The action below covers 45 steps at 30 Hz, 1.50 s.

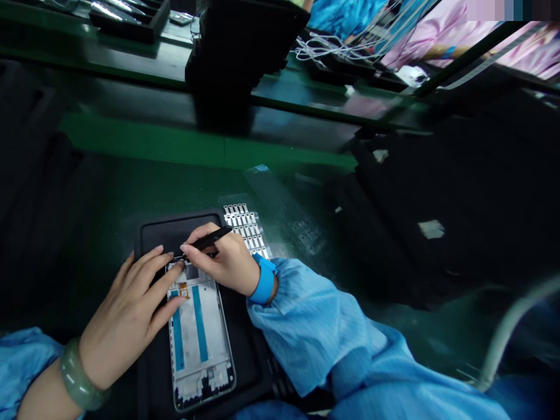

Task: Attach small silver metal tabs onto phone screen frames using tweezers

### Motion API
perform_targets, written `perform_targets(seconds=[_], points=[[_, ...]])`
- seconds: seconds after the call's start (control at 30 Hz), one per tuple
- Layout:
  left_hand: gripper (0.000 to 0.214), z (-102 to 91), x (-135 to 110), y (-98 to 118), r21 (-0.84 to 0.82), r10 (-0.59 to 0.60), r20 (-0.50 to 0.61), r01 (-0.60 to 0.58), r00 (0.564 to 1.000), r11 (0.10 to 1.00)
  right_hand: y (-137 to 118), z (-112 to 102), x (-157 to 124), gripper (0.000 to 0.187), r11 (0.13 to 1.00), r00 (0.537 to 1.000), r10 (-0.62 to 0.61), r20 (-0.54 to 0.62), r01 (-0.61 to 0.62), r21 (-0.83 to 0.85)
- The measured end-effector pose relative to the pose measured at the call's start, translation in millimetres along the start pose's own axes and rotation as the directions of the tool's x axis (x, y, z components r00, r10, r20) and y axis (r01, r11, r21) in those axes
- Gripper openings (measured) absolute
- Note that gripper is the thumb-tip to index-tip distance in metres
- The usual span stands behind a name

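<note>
**Phone frame (199, 344) under tweezers (212, 239), metal parts sheet (245, 227) still well filled**

Frame lying face-down on black mat (164, 233), apparently, with two blue strips (200, 324) already on its back. Tweezers clenched in right hand (223, 262), tips at frame's top end; anything pinched too small to tell. Left hand (126, 315) reaching that end, fingertips at the edge, grip unclear. Sheet at mat's far edge, many small parts left.

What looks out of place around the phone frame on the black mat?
Nothing looks spilled or damaged on the phone frame. The one slightly odd thing is the sheet of small silver parts, which lies at an angle across the top edge of the black mat instead of square with it.
</note>
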<state>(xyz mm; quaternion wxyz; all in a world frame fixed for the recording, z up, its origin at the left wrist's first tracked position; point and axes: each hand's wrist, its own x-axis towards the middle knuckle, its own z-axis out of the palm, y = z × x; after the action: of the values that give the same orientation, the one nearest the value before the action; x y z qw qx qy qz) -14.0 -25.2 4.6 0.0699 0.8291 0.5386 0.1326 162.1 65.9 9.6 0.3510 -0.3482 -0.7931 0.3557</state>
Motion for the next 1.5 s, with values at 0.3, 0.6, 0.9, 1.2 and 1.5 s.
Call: perform_targets(seconds=[0.3,0.6,0.9,1.2,1.5], points=[[0.043,-1.5,0.7,-0.3,0.015,0.016,-0.005,-0.016,1.0,1.0,-0.3,-1.7,0.5,0.012,0.999,1.0,0.014,-0.007,-0.013,0.042],[0.038,-0.7,-0.4,-2.6,-0.01,0.01,0.01,-0.01,1.0,1.0,2.6,-7.9,0.8,0.015,0.996,0.999,-0.033,0.042,0.029,0.083],[0.031,-3.4,0.9,-1.7,-0.044,0.015,0.008,-0.015,1.0,0.999,6.9,-13.5,-0.8,0.014,0.996,0.997,-0.07,0.042,0.067,0.066],[0.031,-4.1,1.1,-0.9,-0.043,0.004,0.013,-0.004,1.0,0.999,10.4,-11.6,-1.0,0.014,0.992,0.992,-0.093,0.081,0.086,0.087],[0.033,-3.5,0.5,-1.3,-0.031,0.016,0.015,-0.016,1.0,0.999,10.9,-11.3,-1.4,0.015,0.991,0.986,-0.106,0.13,0.094,0.094]])
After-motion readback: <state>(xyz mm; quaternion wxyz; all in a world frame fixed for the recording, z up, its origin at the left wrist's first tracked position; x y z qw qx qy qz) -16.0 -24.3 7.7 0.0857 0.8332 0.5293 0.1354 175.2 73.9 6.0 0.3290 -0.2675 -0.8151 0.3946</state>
